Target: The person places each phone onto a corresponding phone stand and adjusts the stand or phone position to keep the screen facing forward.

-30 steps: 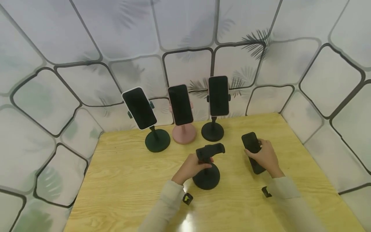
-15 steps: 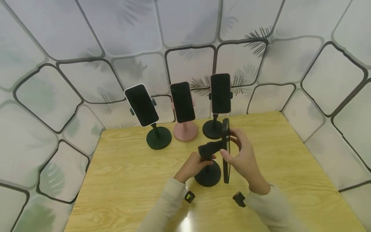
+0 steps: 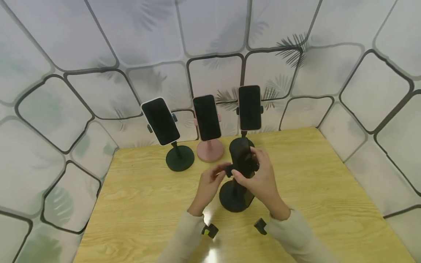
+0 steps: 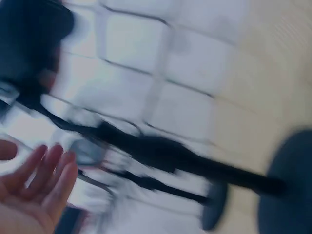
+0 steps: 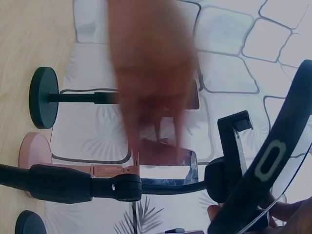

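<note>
My right hand [image 3: 263, 179] grips a black phone [image 3: 241, 151], thumb on one side and fingers on the other. The phone is tilted right at the clamp [image 5: 229, 156] of a black phone stand [image 3: 231, 201], whose round base rests on the table. In the right wrist view the phone [image 5: 265, 161] stands slantwise beside the clamp, partly out of frame. Near the clamp's left end is my left hand [image 3: 208, 184]; in the left wrist view its loosely spread fingers [image 4: 61, 183] hold nothing and the stand's pole [image 4: 165, 153] passes beside them.
Behind, along the wall, three stands hold phones upright: a dark green one [image 3: 180, 158] with a white-edged phone [image 3: 160, 121], a pink one [image 3: 210, 150], and a black one partly covered by my phone, its own phone [image 3: 249, 107] showing. The wooden table [image 3: 141, 204] spreads around them.
The right hand has brought the black phone leftward from the table's right side to the stand's clamp, turning it. My left hand has let go of the stand's neck and shifted slightly left.
</note>
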`<action>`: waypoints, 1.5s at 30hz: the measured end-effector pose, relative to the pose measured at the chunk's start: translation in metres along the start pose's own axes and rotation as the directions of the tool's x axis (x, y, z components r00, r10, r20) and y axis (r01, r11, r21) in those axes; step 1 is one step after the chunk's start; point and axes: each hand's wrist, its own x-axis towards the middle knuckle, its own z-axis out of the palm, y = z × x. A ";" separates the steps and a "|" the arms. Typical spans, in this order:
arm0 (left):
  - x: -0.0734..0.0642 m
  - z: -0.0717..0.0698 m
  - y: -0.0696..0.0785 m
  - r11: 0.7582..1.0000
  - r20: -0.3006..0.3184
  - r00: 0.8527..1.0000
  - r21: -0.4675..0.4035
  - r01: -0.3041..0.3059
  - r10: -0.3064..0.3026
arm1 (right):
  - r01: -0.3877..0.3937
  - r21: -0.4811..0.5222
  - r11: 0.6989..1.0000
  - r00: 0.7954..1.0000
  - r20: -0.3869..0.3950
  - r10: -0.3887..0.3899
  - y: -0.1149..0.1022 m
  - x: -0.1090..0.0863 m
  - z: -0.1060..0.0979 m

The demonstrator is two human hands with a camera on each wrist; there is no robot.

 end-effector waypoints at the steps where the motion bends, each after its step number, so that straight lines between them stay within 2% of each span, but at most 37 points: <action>1: -0.002 -0.002 0.008 0.998 -0.045 0.999 -0.062 -0.001 -0.001 | -0.009 -0.013 1.000 1.000 0.000 0.009 0.000 0.000 0.000; 2: -0.003 -0.003 0.017 0.995 -0.076 0.997 -0.103 -0.002 -0.006 | -0.015 -0.030 0.999 1.000 -0.004 0.015 -0.001 0.001 0.001; 4: -0.005 -0.004 0.031 0.992 -0.107 0.993 -0.124 0.028 -0.042 | -0.025 -0.058 0.998 1.000 -0.013 0.024 -0.002 0.002 0.001; 7: -0.003 -0.003 0.044 0.995 -0.117 0.989 -0.055 0.086 -0.092 | -0.035 -0.092 0.995 0.999 -0.036 0.032 -0.003 0.004 0.002; 11: 0.002 -0.002 0.051 0.991 -0.136 0.984 0.047 0.127 -0.119 | -0.024 -0.120 0.992 0.997 -0.073 0.015 -0.004 0.005 0.005; 16: 0.005 -0.006 0.056 0.982 -0.121 0.989 0.153 0.107 -0.089 | -0.011 -0.161 0.987 0.991 -0.133 -0.010 -0.004 0.007 0.011; 18: 0.005 -0.008 0.057 0.981 -0.104 0.991 0.163 0.103 -0.087 | -0.020 -0.177 0.984 0.987 -0.163 -0.009 -0.003 0.007 0.014; 22: 0.006 -0.009 0.059 0.986 -0.085 0.991 0.125 0.111 -0.101 | -0.046 -0.190 0.981 0.978 -0.210 0.006 -0.001 0.010 0.015; 29: 0.007 -0.007 0.059 0.990 -0.073 0.987 -0.002 0.143 -0.143 | -0.073 -0.233 0.970 0.972 -0.235 0.016 0.001 0.013 0.016; 36: 0.008 -0.007 0.053 0.991 -0.054 0.989 -0.010 0.135 -0.135 | -0.089 -0.294 0.952 0.978 -0.207 0.028 0.000 0.013 0.015; 38: 0.008 -0.007 0.047 0.992 -0.043 0.991 -0.028 0.126 -0.127 | -0.075 -0.248 0.966 0.984 -0.177 0.031 0.004 0.012 0.013; 39: 0.008 -0.006 0.044 0.992 -0.034 0.992 -0.041 0.120 -0.121 | -0.071 -0.180 0.981 0.988 -0.150 0.044 0.007 0.011 0.010; 41: 0.006 -0.005 0.037 0.992 -0.015 0.995 -0.081 0.099 -0.100 | -0.067 0.031 0.997 0.994 -0.079 0.069 0.015 0.008 0.002; 42: 0.005 -0.004 0.033 0.990 -0.004 0.996 -0.111 0.085 -0.086 | -0.075 0.136 0.988 0.995 -0.050 0.083 0.020 0.006 -0.003; 43: 0.003 -0.003 0.028 0.988 -0.001 0.997 -0.137 0.071 -0.072 | -0.089 0.241 0.966 0.995 -0.024 0.097 0.027 0.002 -0.007; 45: -0.003 -0.002 0.019 0.982 -0.016 0.998 -0.178 0.060 -0.063 | -0.121 0.381 0.917 0.992 0.014 0.126 0.042 -0.007 -0.013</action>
